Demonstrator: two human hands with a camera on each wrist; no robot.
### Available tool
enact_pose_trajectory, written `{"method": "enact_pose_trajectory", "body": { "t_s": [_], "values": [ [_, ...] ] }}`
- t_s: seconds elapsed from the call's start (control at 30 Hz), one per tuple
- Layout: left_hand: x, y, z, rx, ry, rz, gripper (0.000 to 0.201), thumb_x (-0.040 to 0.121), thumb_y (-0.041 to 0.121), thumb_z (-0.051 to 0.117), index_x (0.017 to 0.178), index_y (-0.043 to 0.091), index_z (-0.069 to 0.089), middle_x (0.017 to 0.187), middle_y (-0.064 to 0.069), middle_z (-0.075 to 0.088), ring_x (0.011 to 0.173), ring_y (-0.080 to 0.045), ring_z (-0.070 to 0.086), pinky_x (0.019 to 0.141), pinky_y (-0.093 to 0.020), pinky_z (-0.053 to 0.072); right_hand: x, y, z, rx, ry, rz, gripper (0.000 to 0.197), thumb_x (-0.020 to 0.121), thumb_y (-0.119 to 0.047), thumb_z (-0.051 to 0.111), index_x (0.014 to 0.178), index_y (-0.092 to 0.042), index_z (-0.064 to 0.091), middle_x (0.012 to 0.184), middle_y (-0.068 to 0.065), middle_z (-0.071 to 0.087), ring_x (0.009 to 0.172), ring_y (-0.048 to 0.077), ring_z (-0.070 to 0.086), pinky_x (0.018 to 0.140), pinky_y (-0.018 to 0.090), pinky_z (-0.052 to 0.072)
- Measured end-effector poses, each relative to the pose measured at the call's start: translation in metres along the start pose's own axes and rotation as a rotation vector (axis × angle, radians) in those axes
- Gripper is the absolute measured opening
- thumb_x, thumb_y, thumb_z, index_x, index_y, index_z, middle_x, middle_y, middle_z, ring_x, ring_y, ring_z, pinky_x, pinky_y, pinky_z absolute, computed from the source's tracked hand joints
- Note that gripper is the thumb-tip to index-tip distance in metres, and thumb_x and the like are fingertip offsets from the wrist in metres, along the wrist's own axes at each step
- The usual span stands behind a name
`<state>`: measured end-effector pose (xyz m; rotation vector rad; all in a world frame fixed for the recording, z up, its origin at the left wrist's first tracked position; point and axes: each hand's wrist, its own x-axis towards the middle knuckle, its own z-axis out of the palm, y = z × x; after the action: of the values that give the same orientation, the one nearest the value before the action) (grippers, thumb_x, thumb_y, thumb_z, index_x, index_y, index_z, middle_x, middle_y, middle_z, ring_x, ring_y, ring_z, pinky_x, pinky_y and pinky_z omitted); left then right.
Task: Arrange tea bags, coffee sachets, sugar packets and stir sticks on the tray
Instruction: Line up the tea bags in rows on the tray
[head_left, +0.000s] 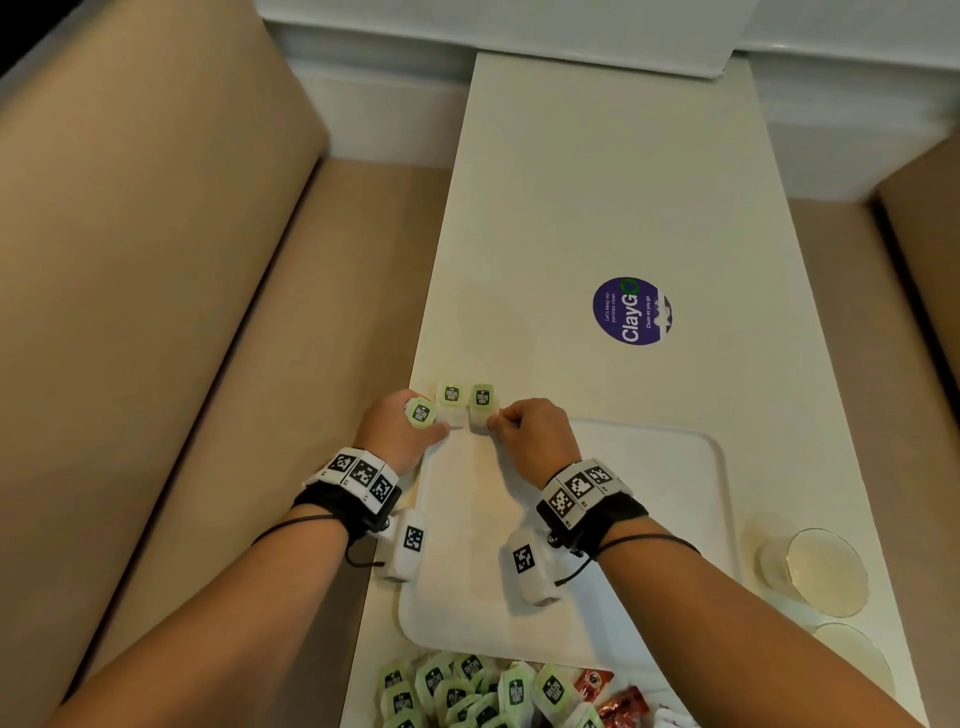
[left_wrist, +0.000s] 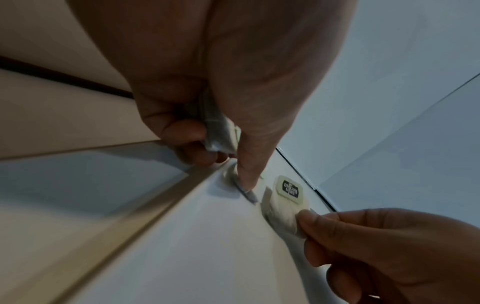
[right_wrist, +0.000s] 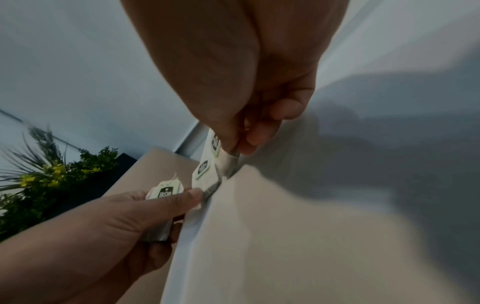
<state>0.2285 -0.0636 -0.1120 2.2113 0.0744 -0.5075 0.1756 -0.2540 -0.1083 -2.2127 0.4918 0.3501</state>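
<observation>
Both hands work at the far left corner of the tray (head_left: 675, 519), by the bench's left edge. Left hand (head_left: 400, 434) grips one tea bag (head_left: 420, 413) in curled fingers, its thumb pressing a second (head_left: 451, 402); right hand (head_left: 530, 434) pinches a third (head_left: 483, 405). Green-tagged white bags sit side by side, long axes pointing away. Judging by this, the row grows rightward, nearer the right hand. More bags (head_left: 467, 686) wait at the near edge.

The white worktop (head_left: 597, 197) carries a white tray (head_left: 649, 545) near its front; two tea bags (head_left: 451, 402) lie just beyond the tray's far edge; a round purple sticker (head_left: 631, 310) sits further back; a glass (head_left: 815, 569) stands right of the tray; a heap of tea bags and red sachets (head_left: 621, 696) lies at the near edge.
</observation>
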Motion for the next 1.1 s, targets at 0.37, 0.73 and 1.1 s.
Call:
{"method": "enact_pose_trajectory", "body": {
  "t_s": [0.37, 0.73, 1.1],
  "values": [
    [0.005, 0.005, 0.002, 0.06, 0.01, 0.001, 0.021, 0.078, 0.018, 0.083, 0.089, 0.011, 0.067, 0.083, -0.004, 0.071, 0.075, -0.023, 0.065, 0.07, -0.032, 0.053, 0.001, -0.005, 0.009, -0.02, 0.049, 0.094, 0.028, 0.095, -0.036, 0.062, 0.07, -0.025, 0.061, 0.068, -0.004, 0.06, 0.068, 0.021, 0.059, 0.056, 0.026, 0.038],
    [0.0, 0.006, -0.008, -0.081, 0.004, -0.07, 0.018, 0.083, 0.014, 0.077, 0.097, 0.015, 0.065, 0.08, 0.003, 0.067, 0.068, -0.017, 0.061, 0.062, -0.026, 0.046, -0.002, -0.005, 0.005, 0.037, 0.063, 0.084, 0.034, 0.09, -0.043, 0.067, 0.07, -0.015, 0.067, 0.068, -0.001, 0.066, 0.066, 0.022, 0.063, 0.059, 0.029, 0.047],
    [-0.009, 0.011, -0.011, -0.249, -0.128, -0.031, 0.035, 0.084, -0.002, 0.067, 0.112, 0.018, 0.064, 0.1, -0.002, 0.072, 0.089, -0.023, 0.069, 0.085, -0.044, 0.06, -0.017, -0.008, 0.009, 0.11, -0.034, -0.11, 0.029, 0.097, -0.04, 0.064, 0.09, -0.014, 0.074, 0.073, -0.001, 0.07, 0.064, 0.016, 0.065, 0.068, 0.029, 0.054]
  ]
}}
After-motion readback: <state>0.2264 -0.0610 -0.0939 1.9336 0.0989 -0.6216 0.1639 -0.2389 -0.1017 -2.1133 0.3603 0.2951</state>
